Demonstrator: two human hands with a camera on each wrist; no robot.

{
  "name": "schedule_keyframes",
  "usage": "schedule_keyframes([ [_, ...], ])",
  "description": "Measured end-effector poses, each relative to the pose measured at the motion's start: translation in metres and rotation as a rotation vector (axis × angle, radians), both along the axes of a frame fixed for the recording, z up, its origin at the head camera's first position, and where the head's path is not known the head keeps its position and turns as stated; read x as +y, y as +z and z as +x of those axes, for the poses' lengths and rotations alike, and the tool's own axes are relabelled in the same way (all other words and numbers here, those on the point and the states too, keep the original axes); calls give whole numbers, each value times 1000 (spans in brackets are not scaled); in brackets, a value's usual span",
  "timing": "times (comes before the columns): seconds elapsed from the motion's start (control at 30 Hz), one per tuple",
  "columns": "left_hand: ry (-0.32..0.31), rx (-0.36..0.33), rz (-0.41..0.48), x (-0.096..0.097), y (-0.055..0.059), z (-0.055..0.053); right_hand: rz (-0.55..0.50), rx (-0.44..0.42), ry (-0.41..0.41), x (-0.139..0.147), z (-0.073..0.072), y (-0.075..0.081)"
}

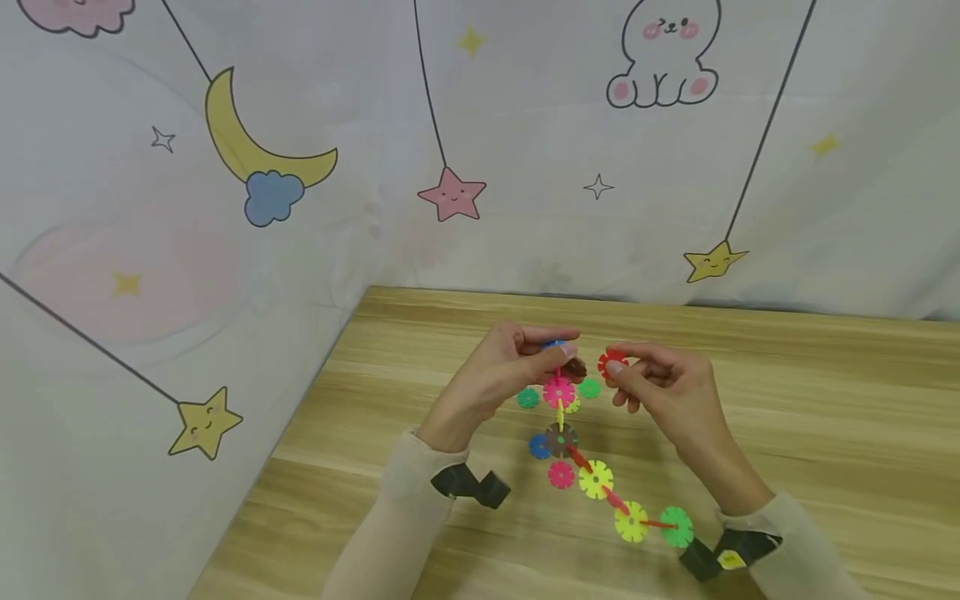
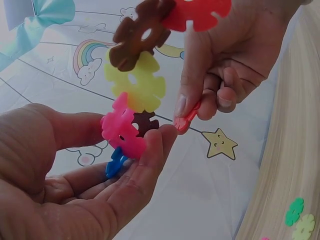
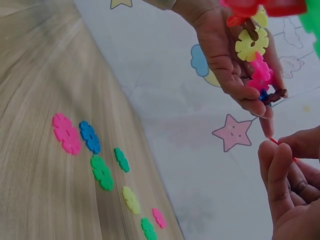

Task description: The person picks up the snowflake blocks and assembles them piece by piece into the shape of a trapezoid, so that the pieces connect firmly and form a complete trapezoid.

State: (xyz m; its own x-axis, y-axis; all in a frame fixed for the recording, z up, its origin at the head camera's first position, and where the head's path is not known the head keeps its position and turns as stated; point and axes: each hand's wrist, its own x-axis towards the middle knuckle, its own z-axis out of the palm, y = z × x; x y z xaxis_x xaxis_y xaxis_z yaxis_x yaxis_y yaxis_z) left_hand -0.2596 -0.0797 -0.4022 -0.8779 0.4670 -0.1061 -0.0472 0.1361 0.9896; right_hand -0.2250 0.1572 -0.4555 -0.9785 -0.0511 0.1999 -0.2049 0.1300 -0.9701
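My left hand (image 1: 498, 367) pinches the upper end of a chain of slotted plastic snowflake discs. At that end are a blue disc (image 2: 116, 163), a pink disc (image 2: 121, 131) and a dark brown disc (image 2: 146, 123). From there the chain hangs toward me through a brown disc (image 1: 561, 440) and yellow discs (image 1: 596, 480) to a green disc (image 1: 677, 527) near the right wrist. Between thumb and fingers, my right hand (image 1: 675, 392) holds a separate red disc (image 1: 611, 364), its edge close to the left fingertips and the dark brown disc.
Several loose discs lie on the wooden table (image 1: 337, 467) under the chain, among them a blue disc (image 3: 90, 137), a pink disc (image 3: 66, 134) and a green disc (image 3: 102, 172). A printed white cloth (image 1: 525, 250) hangs behind and at the left. Small black cameras sit on both wrists.
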Motion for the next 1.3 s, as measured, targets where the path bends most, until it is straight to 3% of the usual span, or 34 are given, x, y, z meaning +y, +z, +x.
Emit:
schedule_keyframes([
  [0.43, -1, -4, 6, 0, -1, 0, -101, -20, 72, -6, 12, 8],
  [1.3, 10, 14, -7, 4, -1, 0, -170, -22, 83, -17, 18, 13],
])
